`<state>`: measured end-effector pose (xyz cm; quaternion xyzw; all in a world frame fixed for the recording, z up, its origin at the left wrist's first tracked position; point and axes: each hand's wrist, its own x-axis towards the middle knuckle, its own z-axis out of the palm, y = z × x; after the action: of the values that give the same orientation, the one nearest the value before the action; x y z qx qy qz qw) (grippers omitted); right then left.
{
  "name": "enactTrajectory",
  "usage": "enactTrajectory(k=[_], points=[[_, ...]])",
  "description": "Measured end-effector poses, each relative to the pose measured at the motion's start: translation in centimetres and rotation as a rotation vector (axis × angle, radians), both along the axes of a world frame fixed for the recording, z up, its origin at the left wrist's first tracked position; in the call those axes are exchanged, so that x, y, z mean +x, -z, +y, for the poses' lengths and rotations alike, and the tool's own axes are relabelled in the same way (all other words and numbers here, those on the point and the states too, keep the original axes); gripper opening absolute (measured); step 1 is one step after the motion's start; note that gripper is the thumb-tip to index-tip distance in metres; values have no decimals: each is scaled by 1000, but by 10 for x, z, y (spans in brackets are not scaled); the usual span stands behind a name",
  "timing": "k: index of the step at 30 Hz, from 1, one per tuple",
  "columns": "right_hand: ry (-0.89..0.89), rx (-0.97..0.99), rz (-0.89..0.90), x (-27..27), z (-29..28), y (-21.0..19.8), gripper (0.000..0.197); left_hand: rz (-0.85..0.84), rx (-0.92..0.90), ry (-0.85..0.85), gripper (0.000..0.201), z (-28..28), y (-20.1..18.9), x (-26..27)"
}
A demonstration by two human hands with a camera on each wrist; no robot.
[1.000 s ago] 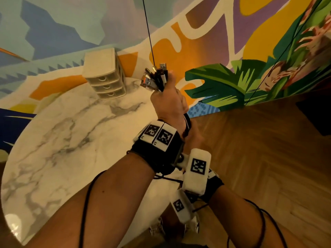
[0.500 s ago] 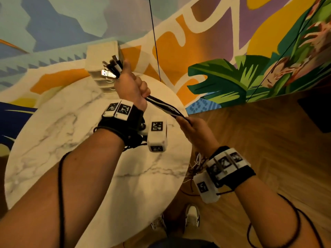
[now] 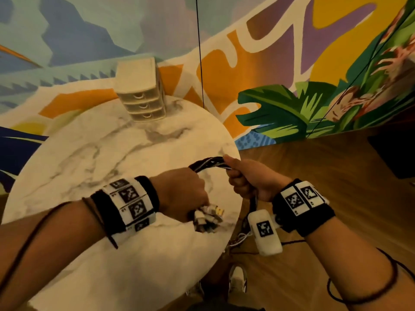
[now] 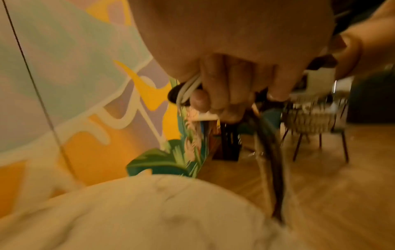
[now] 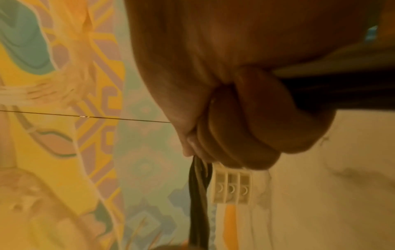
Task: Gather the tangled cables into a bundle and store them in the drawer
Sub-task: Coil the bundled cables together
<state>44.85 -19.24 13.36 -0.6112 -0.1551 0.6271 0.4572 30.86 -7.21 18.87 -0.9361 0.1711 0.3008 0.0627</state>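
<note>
Cables gathered, not yet stored

Above the near table (image 3: pixel 94 153) edge, the left hand (image 3: pixel 179 194) is fisted around the plug ends and the right hand (image 3: pixel 251 176) clenches the cables (image 3: pixel 208 163) arching between them; the rest seems to hang toward the floor. Beyond, the drawer unit (image 3: pixel 140 95) stands with all drawers closed: coiling and stowing remain.

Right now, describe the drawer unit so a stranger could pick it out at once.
Find the round marble table standing against the painted mural wall. At its far edge, close to the wall, stands the drawer unit, a small cream plastic box. Nothing else stands on the tabletop: it is a stack of three shut drawers, each with a small curved pull.
</note>
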Motion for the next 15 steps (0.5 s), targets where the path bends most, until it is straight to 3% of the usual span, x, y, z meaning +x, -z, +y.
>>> enactTrajectory(k=[3, 6, 9, 12, 14, 15], points=[[-79, 63, 46, -8, -1, -8, 50, -79, 140, -58, 23, 38, -9, 6], [-56, 77, 42, -7, -6, -15, 48, -177, 143, -66, 20, 58, -10, 13], [76, 92, 139, -2, -8, -19, 49, -539, -93, -23, 11, 50, 9, 8], [150, 167, 360, 3, -6, -19, 51, -964, -463, -186, 10, 38, 29, 2], [127, 192, 458, 3, -4, -17, 51, -968, -640, -391, 32, 33, 22, 4], [103, 186, 481, 1, -2, -17, 51, -895, -618, -452, 51, 33, 18, 6]])
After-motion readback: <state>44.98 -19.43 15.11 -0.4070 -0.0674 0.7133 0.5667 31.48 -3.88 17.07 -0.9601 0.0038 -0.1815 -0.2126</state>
